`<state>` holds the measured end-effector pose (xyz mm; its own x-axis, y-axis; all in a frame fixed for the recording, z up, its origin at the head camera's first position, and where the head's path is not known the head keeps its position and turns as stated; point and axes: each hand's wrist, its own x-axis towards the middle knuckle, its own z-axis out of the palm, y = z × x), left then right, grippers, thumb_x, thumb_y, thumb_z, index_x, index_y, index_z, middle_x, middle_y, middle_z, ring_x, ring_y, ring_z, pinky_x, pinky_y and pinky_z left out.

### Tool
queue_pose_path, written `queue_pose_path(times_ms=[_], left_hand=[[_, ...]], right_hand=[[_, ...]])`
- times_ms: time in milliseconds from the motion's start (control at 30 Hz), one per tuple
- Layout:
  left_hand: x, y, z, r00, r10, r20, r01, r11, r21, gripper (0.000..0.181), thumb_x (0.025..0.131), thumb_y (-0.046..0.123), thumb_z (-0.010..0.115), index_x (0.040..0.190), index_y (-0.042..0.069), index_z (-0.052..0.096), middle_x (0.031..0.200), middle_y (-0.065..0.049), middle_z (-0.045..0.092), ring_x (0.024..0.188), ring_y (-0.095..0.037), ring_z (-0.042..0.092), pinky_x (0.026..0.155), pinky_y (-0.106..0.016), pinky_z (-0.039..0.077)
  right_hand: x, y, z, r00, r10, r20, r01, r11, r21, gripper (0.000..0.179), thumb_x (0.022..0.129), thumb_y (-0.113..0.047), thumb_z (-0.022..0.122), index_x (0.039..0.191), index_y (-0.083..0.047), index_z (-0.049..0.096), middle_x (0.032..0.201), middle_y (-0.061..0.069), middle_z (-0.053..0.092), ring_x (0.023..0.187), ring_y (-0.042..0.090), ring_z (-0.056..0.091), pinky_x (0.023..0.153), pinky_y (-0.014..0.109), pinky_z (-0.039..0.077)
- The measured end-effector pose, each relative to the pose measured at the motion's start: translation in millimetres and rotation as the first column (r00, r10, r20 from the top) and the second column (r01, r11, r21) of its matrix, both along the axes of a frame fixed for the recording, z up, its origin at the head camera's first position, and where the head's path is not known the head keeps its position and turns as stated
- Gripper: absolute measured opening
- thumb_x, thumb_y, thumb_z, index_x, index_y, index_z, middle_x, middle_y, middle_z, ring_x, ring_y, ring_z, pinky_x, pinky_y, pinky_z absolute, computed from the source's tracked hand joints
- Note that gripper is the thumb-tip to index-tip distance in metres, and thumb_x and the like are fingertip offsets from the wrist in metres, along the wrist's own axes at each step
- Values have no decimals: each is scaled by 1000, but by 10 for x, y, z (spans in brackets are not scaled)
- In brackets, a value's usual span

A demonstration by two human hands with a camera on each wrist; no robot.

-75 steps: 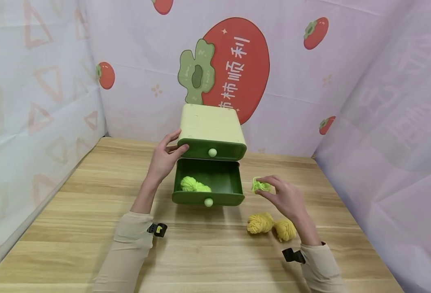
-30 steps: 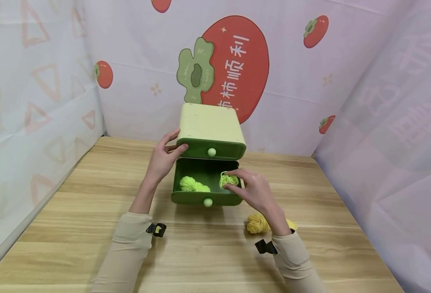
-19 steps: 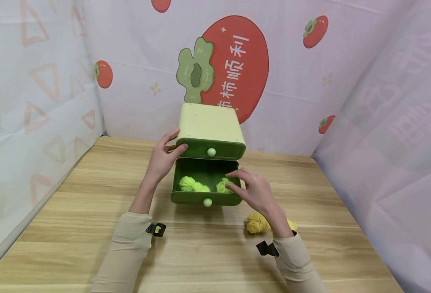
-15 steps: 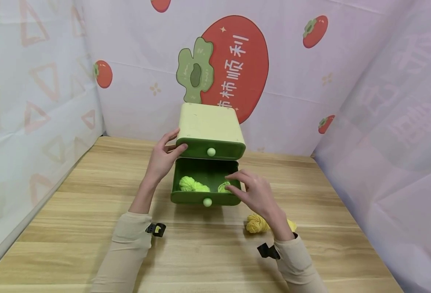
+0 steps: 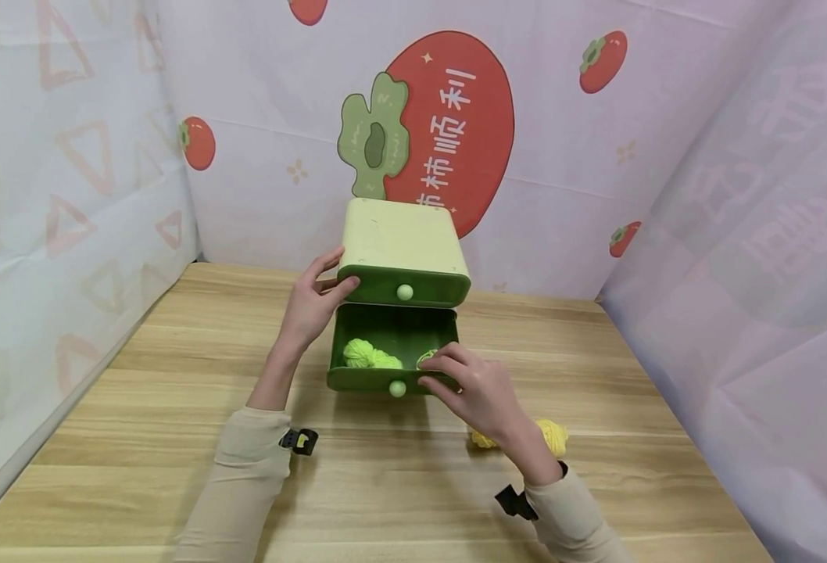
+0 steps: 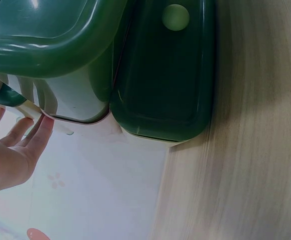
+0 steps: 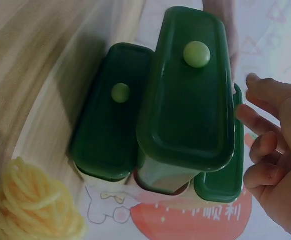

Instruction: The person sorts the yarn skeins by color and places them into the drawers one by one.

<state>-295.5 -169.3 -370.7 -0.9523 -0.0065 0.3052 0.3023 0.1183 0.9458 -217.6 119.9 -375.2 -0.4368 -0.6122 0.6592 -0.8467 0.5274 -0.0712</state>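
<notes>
Right grip [image 5: 478, 391]: thumb and forefinger parted, nothing visibly held; at the right end of the dark-green, glossy, plastic-looking drawer [image 5: 346, 381] projecting from the boxy, cream-topped, green-fronted cabinet [image 5: 402, 234]. Contact with the drawer rim cannot be confirmed.
Left grip [image 5: 306, 309]: holds the cabinet at its left front corner, thumb on the uppermost front, fingers along the side.
Drawer handling: presumably light, stiff and slippery; take hold at the round, pale-green knob [image 5: 397, 389], or press the front near its middle to avoid skewing.
Lime yarn: a lime-green, lobed yarn bundle [image 5: 373, 357] lies in the drawer, left of the cabinet's centreline; a lime-green yarn piece [image 5: 426, 358], mostly hidden by the right grip, lies right of it. Likely light, soft and easily snagged; pinch around the middle, not by loose strands.
Yellow yarn: yellow, wound yarn [image 5: 553, 438] rests on the wood-grain surface [image 5: 399, 493], forward and right of the cabinet; presumably handles alike.
Lettering: white characters on the red fruit print [image 5: 491, 117] behind the cabinet read "柿顺利"; another below is only partly visible. No brand readable on the cabinet.
</notes>
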Motion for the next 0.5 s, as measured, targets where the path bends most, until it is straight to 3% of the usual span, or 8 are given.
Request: queue_pose_path(times_ms=[233, 500], left_hand=[[-9, 5, 2, 1000, 1, -3, -1, 1000, 3, 64, 95, 22, 69, 152, 19, 42, 155, -13, 39, 128, -38, 56, 95, -43, 56], [1, 7, -5, 1000, 7, -24, -7, 1000, 5, 62, 93, 31, 72, 149, 27, 46, 153, -8, 43, 125, -32, 59, 89, -32, 57]], right_hand=[[78, -97, -35, 999, 8, -43, -6, 999, 43, 15, 84, -26, 81, 97, -21, 77, 90, -10, 67, 58, -1, 58, 44, 8, 30], [94, -186, -156, 999, 4, -32, -1, 995, 103, 20, 84, -28, 80, 103, -22, 76, 80, -15, 70, 64, -4, 63, 43, 10, 30]])
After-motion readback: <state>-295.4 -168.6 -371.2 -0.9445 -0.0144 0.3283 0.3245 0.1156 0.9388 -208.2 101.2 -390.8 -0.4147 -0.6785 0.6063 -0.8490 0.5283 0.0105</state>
